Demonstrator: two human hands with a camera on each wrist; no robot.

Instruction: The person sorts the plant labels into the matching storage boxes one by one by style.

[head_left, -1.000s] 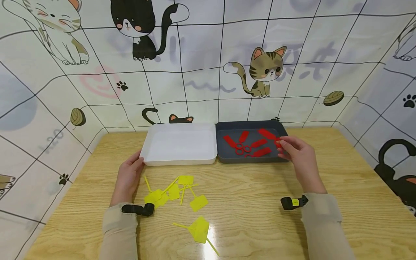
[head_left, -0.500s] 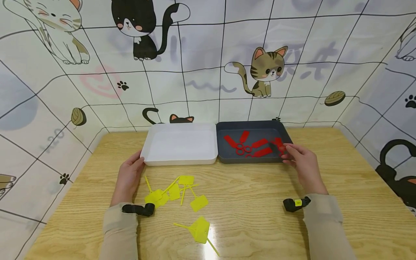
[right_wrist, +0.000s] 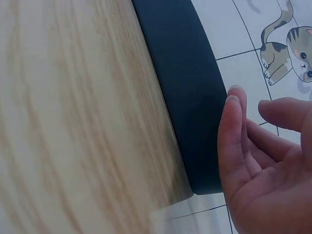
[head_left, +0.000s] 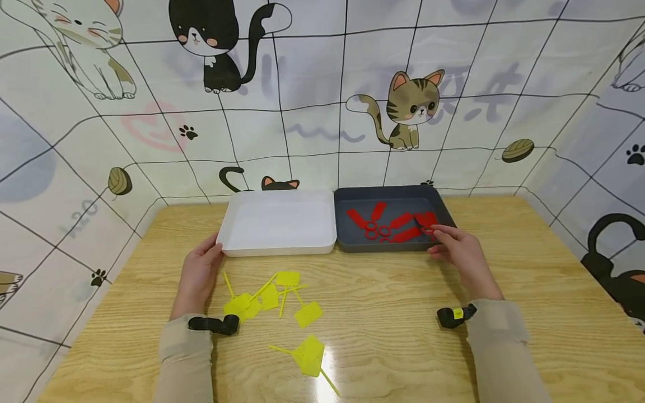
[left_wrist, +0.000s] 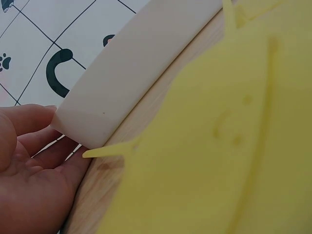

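Observation:
My left hand holds the front left corner of a white tray, its thumb at the rim and its other fingers behind the side wall in the left wrist view. Several red flat tags with ring ends lie in a dark grey tray. At this tray's right front corner, my right hand has its fingertips beside a red tag's ring. In the right wrist view, a gap shows between its thumb and fingers, and the dark wall hides the tray's inside.
In front of the white tray lie several yellow tags with thin stems, some overlapping. Another yellow cluster lies nearer the front edge of the wooden table. Behind the trays stands a cloth wall printed with cats.
My right hand has lowered a red tag into the dark tray's right side, where it lies among others. The hand has shifted slightly. My left hand stays in place.

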